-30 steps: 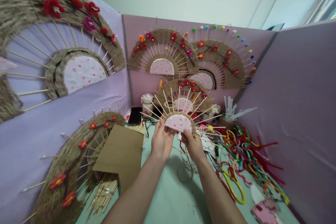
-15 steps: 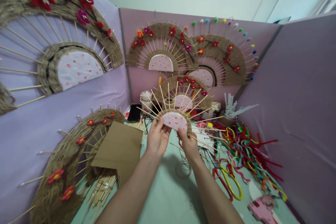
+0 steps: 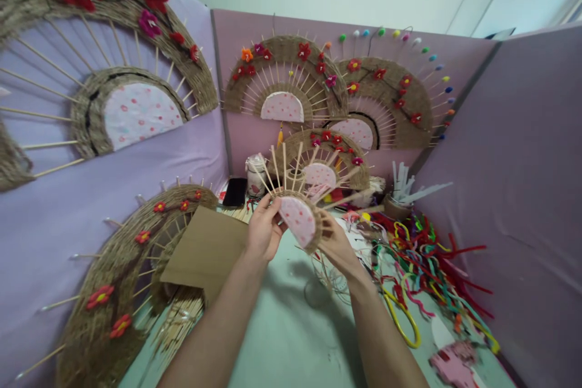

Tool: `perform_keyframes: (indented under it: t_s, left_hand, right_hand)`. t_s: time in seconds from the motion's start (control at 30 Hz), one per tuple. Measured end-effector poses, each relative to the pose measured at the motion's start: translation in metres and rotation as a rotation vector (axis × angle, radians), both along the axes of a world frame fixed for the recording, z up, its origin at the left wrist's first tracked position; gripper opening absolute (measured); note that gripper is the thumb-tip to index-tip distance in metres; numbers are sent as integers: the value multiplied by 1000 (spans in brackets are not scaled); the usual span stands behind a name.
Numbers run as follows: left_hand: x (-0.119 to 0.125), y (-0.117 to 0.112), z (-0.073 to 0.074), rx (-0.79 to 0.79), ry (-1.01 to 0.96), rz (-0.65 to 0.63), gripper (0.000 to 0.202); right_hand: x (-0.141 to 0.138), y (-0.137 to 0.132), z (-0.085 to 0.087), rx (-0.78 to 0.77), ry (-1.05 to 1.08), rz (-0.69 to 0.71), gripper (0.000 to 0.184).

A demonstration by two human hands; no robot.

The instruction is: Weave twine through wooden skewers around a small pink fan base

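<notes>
Above the pale green table I hold a small half-round fan frame (image 3: 297, 218), its centre covered in white cloth with pink dots, edged with twine, and bare wooden sticks fanning out from it. My left hand (image 3: 264, 227) is closed on its left end, thumb on the front. At the right edge my right hand (image 3: 334, 244) grips the twine rim and sticks; its fingers are partly hidden behind the frame. The fan is tilted, with its right end lower. Loose twine (image 3: 325, 282) lies on the table beneath my right hand.
Finished twine fans with red flowers (image 3: 282, 51) hang on the partitions. Brown cardboard (image 3: 204, 248) and wooden sticks (image 3: 179, 318) lie left. Right are tangled pipe cleaners (image 3: 422, 254), yellow-handled scissors (image 3: 404, 321), a pink glue gun (image 3: 454, 364) and glue sticks (image 3: 402, 185) in a holder.
The fan frame has tipped, its right end swinging down. My right hand has shifted from the front lower edge to the right rim. The view has turned slightly.
</notes>
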State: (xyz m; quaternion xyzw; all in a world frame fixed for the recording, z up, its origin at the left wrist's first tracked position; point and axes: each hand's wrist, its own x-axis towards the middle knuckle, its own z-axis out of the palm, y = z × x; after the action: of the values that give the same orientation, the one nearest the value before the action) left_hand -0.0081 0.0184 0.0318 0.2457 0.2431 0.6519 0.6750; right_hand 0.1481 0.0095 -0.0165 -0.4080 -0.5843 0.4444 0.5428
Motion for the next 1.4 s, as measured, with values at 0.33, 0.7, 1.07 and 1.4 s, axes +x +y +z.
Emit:
perform_keyframes:
  t_s: [0.33,0.7,1.07,1.4]
  left_hand:
    - [5,-8,-4,155,441,-126,37]
    - [13,-17,0,229,625,-93,26]
    - [16,-15,-8,182,661,-89,28]
    - [15,-15,-3,93,602,-100,24]
  right_hand:
    - [41,7,7,71,-126,-314,20]
    - [65,-5,19,43,-117,-372,19]
    - [74,-3,13,41,-110,-347,23]
    - [69,-10,19,-51,-195,-158,25]
